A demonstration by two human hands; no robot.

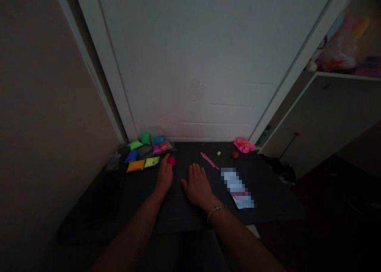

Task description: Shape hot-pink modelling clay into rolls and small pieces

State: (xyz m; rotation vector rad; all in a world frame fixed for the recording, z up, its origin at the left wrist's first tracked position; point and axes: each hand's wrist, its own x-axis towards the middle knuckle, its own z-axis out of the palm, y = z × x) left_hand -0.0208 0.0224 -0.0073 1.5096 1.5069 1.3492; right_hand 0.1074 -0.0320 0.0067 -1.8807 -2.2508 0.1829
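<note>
My left hand [164,177] rests on its side on the dark tabletop, fingers closed against a small magenta lump of modelling clay [171,161]; its thumb lies just below the lump. To its right, my right hand [199,185] lies palm down, fingers stretched out flat on the table. Whatever may be under that palm is hidden. Left of my left hand are several soft coloured clay packets, among them a yellow one [152,161], an orange one [135,165] and a blue one [132,156]. A pink plastic tool [209,160] lies beyond my right hand.
A pale printed sheet [237,188], blurred out, lies right of my right hand. Farther back are a tiny yellow piece [219,153], a reddish-brown ball [235,155] and a crumpled pink item [244,145]. The dark table [274,198] meets a white door panel [178,58].
</note>
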